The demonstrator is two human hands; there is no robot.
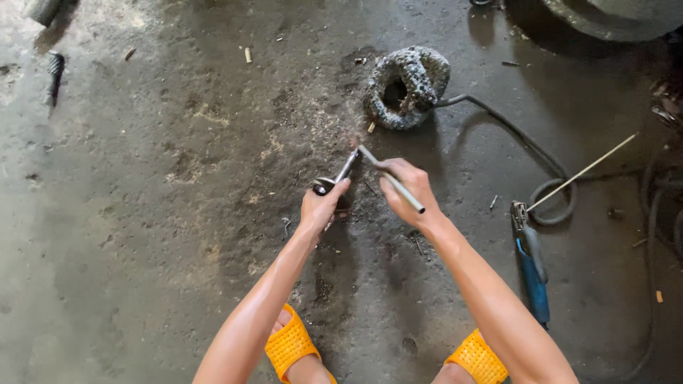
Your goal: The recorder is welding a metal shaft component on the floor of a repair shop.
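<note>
Rod (393, 181) in right hand (407, 192), bar (346, 168) in left hand (320, 206), near crusted ring (408, 87), holder (532, 263).

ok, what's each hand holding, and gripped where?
Left hand holds a short metal piece by its rounded lower end. Right hand grips a thin metal rod around its middle; the two upper tips meet above the concrete floor.

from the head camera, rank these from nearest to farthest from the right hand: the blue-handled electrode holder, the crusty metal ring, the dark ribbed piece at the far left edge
Measured from the right hand:
1. Crusty metal ring, on the floor straight ahead of the hand.
2. Blue-handled electrode holder, lying on the floor to the right, slightly farther than the ring.
3. Dark ribbed piece, far off at the upper left edge.
</note>
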